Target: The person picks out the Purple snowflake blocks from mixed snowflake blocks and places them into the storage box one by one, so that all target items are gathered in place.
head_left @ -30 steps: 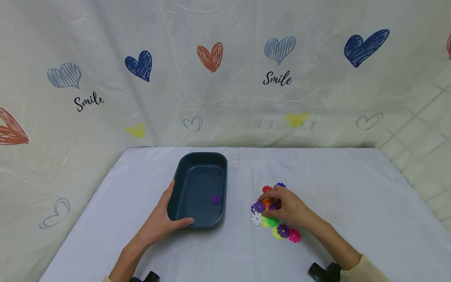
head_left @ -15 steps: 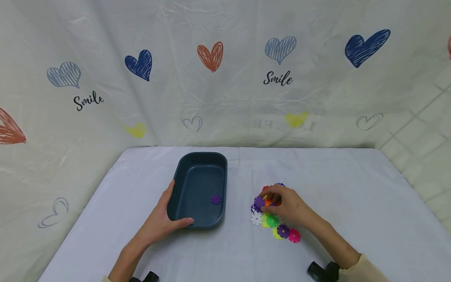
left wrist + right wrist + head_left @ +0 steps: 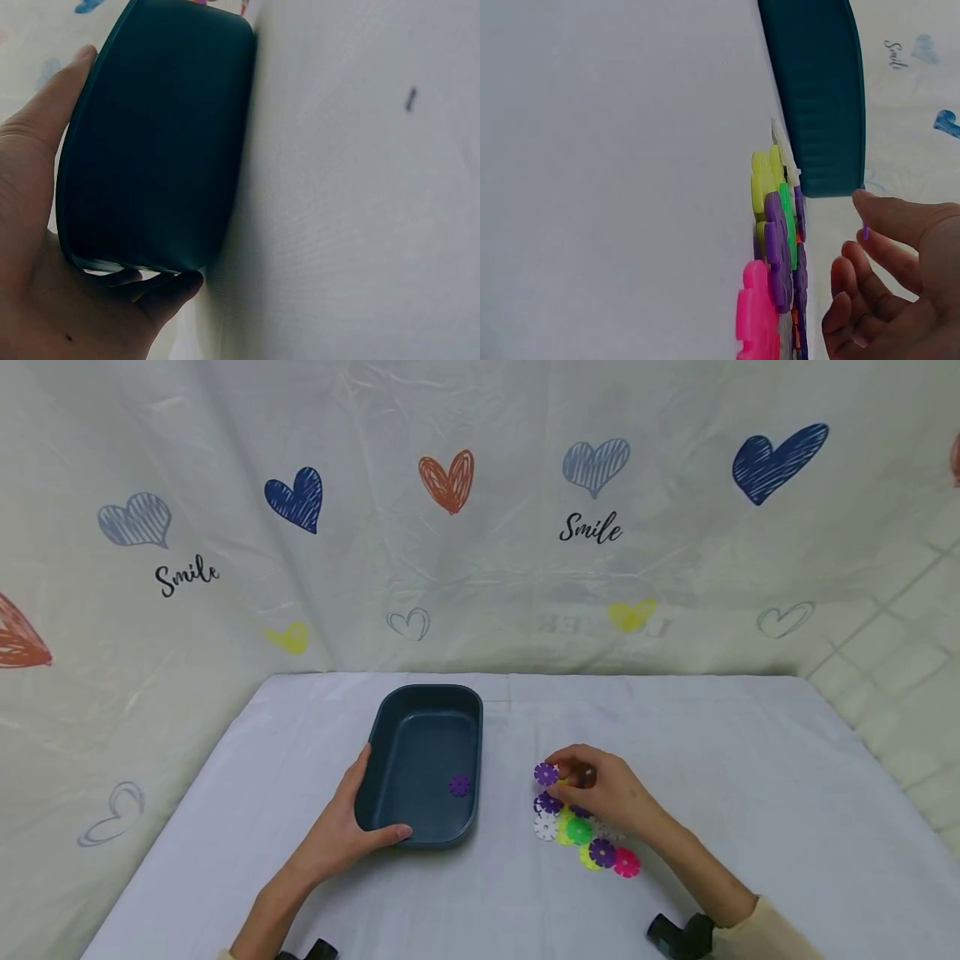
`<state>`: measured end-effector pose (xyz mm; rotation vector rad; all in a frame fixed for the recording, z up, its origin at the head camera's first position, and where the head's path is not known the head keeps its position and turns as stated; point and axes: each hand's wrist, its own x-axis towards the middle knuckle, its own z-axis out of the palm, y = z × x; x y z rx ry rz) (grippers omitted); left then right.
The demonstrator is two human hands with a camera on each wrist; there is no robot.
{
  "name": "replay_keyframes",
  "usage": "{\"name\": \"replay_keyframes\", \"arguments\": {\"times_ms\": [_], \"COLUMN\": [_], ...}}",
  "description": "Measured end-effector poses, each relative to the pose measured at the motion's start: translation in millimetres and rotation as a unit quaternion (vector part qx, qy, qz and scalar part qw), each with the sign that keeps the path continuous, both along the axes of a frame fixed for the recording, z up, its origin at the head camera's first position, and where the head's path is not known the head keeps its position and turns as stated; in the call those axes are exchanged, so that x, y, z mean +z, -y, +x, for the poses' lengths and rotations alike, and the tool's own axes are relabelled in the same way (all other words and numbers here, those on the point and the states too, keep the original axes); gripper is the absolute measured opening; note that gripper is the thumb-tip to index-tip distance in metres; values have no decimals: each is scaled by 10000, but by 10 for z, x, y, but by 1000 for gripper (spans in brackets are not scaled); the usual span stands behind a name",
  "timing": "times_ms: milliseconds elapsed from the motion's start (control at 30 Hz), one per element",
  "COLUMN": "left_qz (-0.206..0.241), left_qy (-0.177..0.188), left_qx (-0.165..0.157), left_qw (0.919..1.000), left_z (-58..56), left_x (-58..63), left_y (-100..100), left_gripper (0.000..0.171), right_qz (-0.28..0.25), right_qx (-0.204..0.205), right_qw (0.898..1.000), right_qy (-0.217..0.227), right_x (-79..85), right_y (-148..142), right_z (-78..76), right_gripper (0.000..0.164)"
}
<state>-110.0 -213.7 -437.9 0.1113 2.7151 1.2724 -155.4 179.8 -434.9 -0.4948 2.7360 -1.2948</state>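
The right grip [image 3: 600, 785] pinches a purple, flower-shaped plastic disc [image 3: 546, 774] above a multicoloured pile of notched discs [image 3: 579, 831]. The left grip [image 3: 345, 827] clasps a high-walled, dark teal, rounded rectangular tray [image 3: 420, 756] containing another purple disc [image 3: 460, 786], on the white-clothed surface [image 3: 712, 735].

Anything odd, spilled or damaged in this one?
Only a small dark mark on the white cloth, in the left wrist view: it breaks the plain surface, though I can't tell what it is. The overlapping discs and the tray show no visible damage.
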Motion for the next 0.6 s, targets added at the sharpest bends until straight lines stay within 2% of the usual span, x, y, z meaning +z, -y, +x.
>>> {"name": "replay_keyframes", "arguments": {"times_ms": [433,600], "left_qz": [2,-17], "left_qy": [6,2], "left_qx": [12,11], "left_qw": [10000,10000], "left_z": [6,0], "left_x": [-16,-13], "left_y": [10,15], "left_gripper": [129,129], "right_qz": [-187,-240], "right_qx": [-36,-66], "right_qw": [9998,9997], "right_qy": [-98,7], "right_x": [72,108], "right_y": [125,195], "right_z": [-14,-30], "right_gripper": [30,31]}}
